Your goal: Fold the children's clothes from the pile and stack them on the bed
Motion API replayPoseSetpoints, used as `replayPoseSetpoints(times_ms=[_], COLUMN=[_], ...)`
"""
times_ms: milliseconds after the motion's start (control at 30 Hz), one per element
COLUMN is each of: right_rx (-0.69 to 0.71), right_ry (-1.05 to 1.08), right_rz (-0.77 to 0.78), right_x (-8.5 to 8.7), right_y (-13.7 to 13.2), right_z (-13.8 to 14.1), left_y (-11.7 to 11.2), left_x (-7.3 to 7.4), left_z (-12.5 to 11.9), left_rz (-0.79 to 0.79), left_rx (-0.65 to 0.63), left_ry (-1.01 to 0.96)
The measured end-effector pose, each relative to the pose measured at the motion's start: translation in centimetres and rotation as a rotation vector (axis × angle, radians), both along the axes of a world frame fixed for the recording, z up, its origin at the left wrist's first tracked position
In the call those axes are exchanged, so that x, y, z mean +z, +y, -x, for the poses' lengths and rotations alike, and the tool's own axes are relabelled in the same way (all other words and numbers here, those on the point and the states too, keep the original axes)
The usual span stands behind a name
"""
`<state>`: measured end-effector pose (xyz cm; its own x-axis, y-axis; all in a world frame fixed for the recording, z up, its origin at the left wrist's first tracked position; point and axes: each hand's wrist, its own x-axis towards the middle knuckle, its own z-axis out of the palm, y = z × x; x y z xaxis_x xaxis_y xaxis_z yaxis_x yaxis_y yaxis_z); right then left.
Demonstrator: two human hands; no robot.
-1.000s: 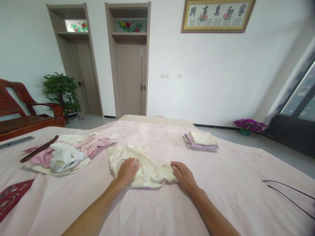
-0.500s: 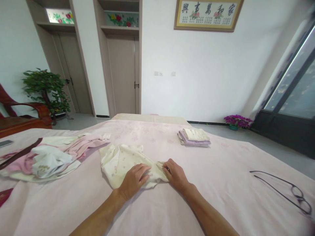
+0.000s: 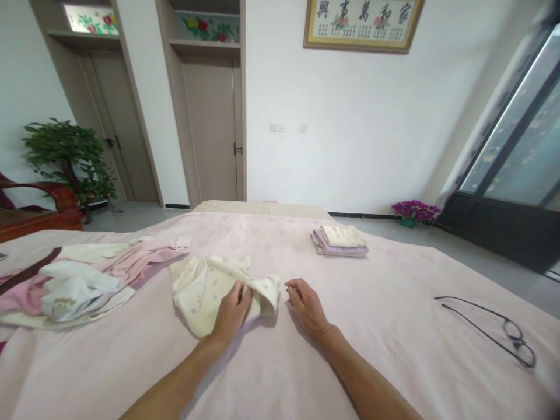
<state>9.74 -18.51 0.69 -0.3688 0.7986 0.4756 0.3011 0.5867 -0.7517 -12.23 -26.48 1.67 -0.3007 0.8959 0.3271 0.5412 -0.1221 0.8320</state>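
A cream garment with small flower print (image 3: 205, 284) lies on the pink bedsheet (image 3: 394, 326) in front of me. My left hand (image 3: 231, 312) grips its right end and holds that end lifted and folded over toward the left. My right hand (image 3: 306, 303) rests on the sheet just right of the garment, fingers loosely curled and apart, holding nothing.
A loose pile of pink and white clothes (image 3: 74, 280) with a dark strap lies at the left. A folded stack of cream and lilac cloth (image 3: 338, 240) sits farther back right. Glasses (image 3: 494, 329) lie at the right. A wooden chair (image 3: 39, 210) and plant (image 3: 65, 154) stand left.
My left hand has taken the garment's right end and turned it over to the left. My right hand let go of the cloth and now lies beside it. The view shifted right.
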Motion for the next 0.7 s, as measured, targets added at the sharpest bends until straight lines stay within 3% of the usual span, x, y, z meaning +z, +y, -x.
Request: replayPoseSetpoints(times_ms=[133, 233, 400, 600, 700], right_rx=[0.032, 0.123, 0.200, 0.095, 0.182], right_ry=[-0.029, -0.066, -0.157, -0.175, -0.300], right_rz=[-0.024, -0.037, -0.054, -0.424, -0.392], right_x=[0.5, 0.9, 1.2, 2.6, 2.6], right_y=[-0.5, -1.2, -2.2, -3.2, -3.3], right_z=[-0.2, 0.2, 0.9, 1.8, 2.3], left_y=[1.0, 1.1, 0.5, 0.1, -0.4], left_x=[-0.1, -0.3, -0.2, 0.4, 0.6], left_z=[2.4, 2.7, 1.2, -0.2, -0.7], left_rz=[-0.014, 0.034, 0.021, -0.015, 0.014], left_rx=[0.027, -0.020, -0.078, -0.208, -0.243], left_ry=[-0.587, -0.757, -0.694, -0.372, -0.189])
